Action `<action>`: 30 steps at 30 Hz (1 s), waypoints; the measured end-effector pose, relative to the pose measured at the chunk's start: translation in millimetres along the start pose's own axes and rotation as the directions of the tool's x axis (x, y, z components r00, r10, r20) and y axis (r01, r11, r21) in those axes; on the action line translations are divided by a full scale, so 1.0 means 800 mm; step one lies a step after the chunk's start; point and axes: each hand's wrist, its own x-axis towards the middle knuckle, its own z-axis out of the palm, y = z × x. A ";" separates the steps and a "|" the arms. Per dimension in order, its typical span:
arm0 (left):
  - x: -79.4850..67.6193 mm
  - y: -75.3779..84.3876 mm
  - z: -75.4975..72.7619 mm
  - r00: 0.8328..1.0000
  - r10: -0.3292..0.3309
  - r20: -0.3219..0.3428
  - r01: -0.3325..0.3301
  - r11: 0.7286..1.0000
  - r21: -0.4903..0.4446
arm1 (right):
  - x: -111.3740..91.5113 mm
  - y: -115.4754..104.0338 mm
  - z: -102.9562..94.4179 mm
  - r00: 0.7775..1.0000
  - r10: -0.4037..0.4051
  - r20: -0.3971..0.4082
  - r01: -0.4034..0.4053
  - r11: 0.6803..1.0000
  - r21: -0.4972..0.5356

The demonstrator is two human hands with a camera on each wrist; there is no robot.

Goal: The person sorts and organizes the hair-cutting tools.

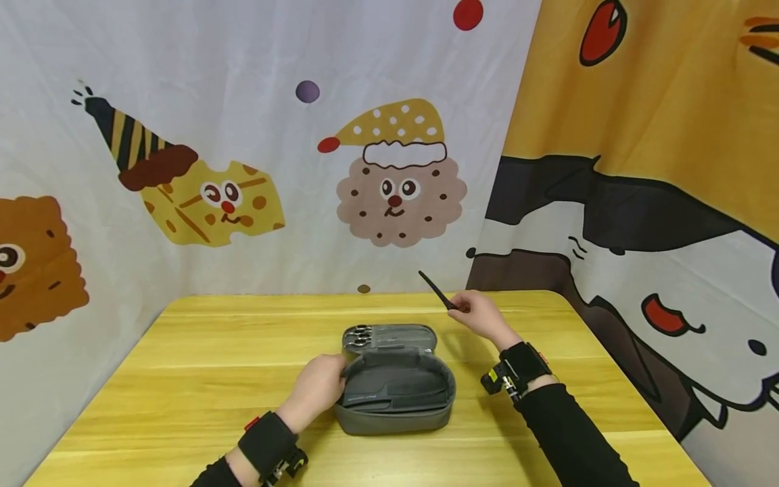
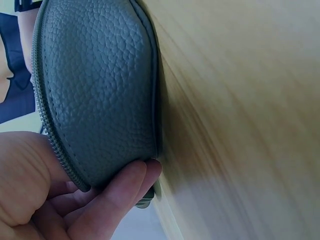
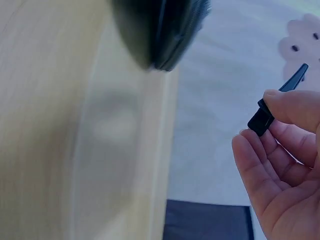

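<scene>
A grey zippered case [image 1: 395, 422] lies unzipped on the table, its lid folded back. Its pebbled outer wall [image 2: 95, 90] fills much of the left wrist view. My left hand [image 1: 316, 387] grips the case's left end, thumb and fingers pinching its edge. Silver scissors [image 1: 362, 335] are tucked in the lid. Inside the case's front lies a long dark flat item [image 1: 371, 398], its kind unclear. To the right of the lid, above the table, my right hand [image 1: 483, 319] pinches a slim black hair clip [image 3: 294, 79] between thumb and fingers, its narrow end pointing up and left.
The wooden table [image 1: 243, 338] runs back to a printed curtain [image 1: 255, 122] with cartoon figures. A second curtain part, yellow and white [image 1: 669, 135], hangs along the right side. Black wrist straps with cameras [image 1: 268, 443] sit on both arms.
</scene>
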 end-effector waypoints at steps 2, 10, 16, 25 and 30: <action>0.000 0.000 -0.001 1.000 0.001 0.001 -0.001 1.000 0.000 | -0.002 -0.007 -0.004 1.000 -0.012 -0.021 0.012 1.000 0.025; 0.002 -0.001 -0.002 1.000 -0.008 0.007 0.008 1.000 0.007 | -0.006 -0.042 -0.011 0.998 -0.019 -0.064 0.027 0.992 0.121; 0.001 -0.002 -0.001 1.000 -0.022 0.009 0.022 0.999 -0.029 | -0.010 -0.065 -0.011 0.995 -0.040 -0.093 0.057 0.981 0.186; 0.003 -0.001 -0.011 0.995 -0.095 0.006 0.095 0.991 -0.095 | -0.021 -0.097 -0.009 0.992 -0.052 -0.114 0.085 0.948 0.306; 0.010 0.006 -0.028 0.988 -0.142 -0.053 0.132 0.978 -0.164 | -0.026 -0.108 -0.004 0.990 -0.077 -0.117 0.115 0.925 0.362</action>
